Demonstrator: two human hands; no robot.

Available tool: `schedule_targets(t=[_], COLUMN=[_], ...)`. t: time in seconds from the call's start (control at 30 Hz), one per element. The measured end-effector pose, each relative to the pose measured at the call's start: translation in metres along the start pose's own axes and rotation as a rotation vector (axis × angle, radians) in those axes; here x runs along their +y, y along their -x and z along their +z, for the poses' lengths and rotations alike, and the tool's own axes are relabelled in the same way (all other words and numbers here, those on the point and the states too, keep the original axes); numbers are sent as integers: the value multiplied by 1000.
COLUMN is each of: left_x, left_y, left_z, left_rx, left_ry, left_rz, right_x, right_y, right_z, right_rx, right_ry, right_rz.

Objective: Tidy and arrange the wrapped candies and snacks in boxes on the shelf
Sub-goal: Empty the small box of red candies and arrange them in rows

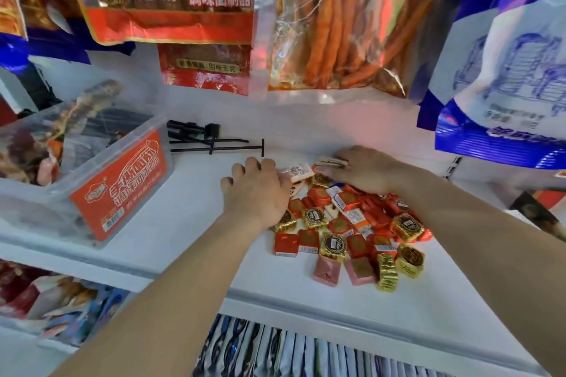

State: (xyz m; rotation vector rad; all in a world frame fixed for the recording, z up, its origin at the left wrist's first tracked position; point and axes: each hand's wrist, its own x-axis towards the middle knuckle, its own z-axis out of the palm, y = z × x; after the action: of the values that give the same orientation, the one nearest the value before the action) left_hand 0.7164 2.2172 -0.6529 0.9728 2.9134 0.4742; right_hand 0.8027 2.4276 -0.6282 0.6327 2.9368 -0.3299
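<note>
Two hands at the far side of a loose heap of candies on the shelf

The candies [352, 223] lie heaped toward the front right of the shelf [190, 202], well apart from the clear box [92, 180] at its left edge; the left hand [257, 190] cups the heap's far left side, fingers bent and tips hidden, so I cannot tell whether it holds anything; the right hand [364, 168] pinches a flat packet [332, 161] between its fingers; the pieces look light, foil-slick and quick to scatter, so scooping from the heap's edges probably suits better than picking singly.
</note>
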Motion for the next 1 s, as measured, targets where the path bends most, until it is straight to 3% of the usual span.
schedule_targets(t=[0.17,0.33,0.57,0.83,1.0], left_x=[6,11,20,6,-20], left_y=[-7,-13,-10,-15,-17], left_z=[-11,-15,-27,-31,-38], left_rx=[-143,-263,-280,-241,-265], left_ry=[-58,131,169,79,282], left_rz=[22,-8,31,19,13], right_x=[3,1,4,10,6], right_y=[1,-4,-6,4,9], right_z=[3,1,5,9,9], right_rx=[24,21,22,250,352], right_ry=[-59,-182,-196,-321,-387], right_rz=[-3,-11,-5,-58,-70])
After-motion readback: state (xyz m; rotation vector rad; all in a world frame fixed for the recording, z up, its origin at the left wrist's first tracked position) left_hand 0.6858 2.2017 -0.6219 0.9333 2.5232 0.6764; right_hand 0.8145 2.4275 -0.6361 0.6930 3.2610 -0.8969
